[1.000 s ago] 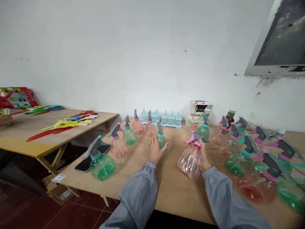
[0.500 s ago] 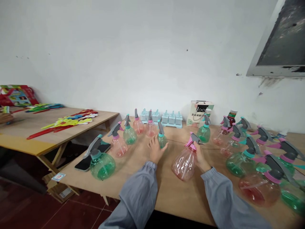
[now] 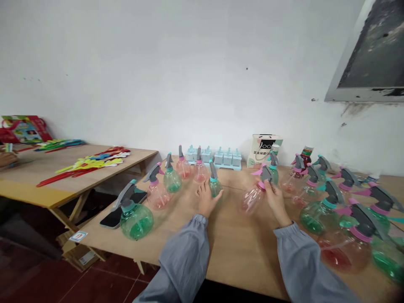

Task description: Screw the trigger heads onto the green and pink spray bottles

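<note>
pink spray bottle [image 3: 251,199], right fingers [image 3: 269,188] grasping it, left fingers [image 3: 204,192] at green bottle [image 3: 216,187], hold unclear, chinese-printed bag [image 3: 259,153]

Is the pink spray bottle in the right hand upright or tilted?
Tilted: the pink spray bottle leans, with its neck up at the right hand and its base toward the picture's lower left.
</note>
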`<state>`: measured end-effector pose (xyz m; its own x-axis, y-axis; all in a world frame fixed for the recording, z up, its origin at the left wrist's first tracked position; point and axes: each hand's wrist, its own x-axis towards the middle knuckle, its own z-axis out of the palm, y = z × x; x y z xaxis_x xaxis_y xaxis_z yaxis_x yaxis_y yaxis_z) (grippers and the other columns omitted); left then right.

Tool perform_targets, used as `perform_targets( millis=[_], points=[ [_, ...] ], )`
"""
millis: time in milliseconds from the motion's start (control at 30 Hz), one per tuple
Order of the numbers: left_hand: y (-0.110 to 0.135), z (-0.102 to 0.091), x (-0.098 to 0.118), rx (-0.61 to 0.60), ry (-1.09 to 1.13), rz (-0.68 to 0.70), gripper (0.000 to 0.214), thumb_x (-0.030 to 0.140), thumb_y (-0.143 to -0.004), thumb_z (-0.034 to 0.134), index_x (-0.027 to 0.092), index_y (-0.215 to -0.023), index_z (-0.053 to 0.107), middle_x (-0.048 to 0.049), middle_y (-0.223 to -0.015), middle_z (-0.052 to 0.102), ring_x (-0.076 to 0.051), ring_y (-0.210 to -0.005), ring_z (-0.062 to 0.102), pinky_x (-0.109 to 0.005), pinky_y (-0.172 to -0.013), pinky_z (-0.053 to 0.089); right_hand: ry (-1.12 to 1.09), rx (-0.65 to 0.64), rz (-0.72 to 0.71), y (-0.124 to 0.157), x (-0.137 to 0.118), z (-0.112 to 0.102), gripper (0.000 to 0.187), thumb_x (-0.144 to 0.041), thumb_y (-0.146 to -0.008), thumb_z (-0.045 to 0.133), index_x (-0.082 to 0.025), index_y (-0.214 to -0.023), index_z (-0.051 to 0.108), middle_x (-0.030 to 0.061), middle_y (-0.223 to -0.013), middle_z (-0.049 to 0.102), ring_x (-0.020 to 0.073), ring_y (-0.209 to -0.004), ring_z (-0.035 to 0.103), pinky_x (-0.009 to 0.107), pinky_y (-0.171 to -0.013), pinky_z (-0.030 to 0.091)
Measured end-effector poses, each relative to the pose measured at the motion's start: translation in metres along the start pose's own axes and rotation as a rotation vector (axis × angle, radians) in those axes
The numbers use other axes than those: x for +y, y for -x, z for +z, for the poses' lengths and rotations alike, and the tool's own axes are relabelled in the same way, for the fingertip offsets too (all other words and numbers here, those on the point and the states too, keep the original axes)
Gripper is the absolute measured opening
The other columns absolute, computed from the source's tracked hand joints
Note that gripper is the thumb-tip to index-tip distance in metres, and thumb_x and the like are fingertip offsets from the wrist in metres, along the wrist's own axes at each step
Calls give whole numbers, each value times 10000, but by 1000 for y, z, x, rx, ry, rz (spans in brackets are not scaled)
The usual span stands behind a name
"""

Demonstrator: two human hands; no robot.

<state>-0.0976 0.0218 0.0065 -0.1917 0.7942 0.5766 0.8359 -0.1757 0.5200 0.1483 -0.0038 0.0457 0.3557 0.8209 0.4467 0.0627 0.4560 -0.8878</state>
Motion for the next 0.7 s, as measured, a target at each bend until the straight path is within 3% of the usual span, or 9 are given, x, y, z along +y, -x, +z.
perform_targets(
  millis=[100,233,500,633,700],
  points=[
    [0,1,-1,10,-5,12,724,511,-831,638,152,-1425,430,-193,-1368,553,-352,-1273,499,-504,-1058,349,209,174,-146,-14,2,-21,435,-612,-790,636,-208,-925,723,76,-896,744,258,-900,676,425,-902,509],
    [0,2,-2,20,-28,21,727,511,-829,638,142,-1421,434,-189,-1340,571,-345,-1244,518,-498,-1040,368,293,379,-225,-34,16,-41,490,-587,-827,545,-162,-1017,700,122,-977,728,265,-920,654,438,-894,482],
    [0,4,-3,-6,24,7,746,500,-826,647,156,-1442,407,-199,-1394,535,-344,-1312,482,-494,-1079,343,368,398,-252,-65,45,-57,482,-583,-785,543,-155,-941,701,131,-900,718,273,-883,644,449,-886,479],
    [0,6,-5,-35,111,46,755,480,-840,635,168,-1467,354,-184,-1397,542,-319,-1330,486,-476,-1098,339,392,354,-243,-68,44,-53,498,-565,-796,514,-155,-1018,691,106,-864,705,271,-837,641,464,-852,494],
    [0,5,-6,-49,141,60,761,469,-837,639,166,-1468,343,-177,-1389,552,-315,-1336,487,-475,-1102,341,402,376,-261,-62,40,-50,515,-556,-806,509,-153,-1083,673,125,-955,693,296,-943,633,495,-910,475]
  ],
)
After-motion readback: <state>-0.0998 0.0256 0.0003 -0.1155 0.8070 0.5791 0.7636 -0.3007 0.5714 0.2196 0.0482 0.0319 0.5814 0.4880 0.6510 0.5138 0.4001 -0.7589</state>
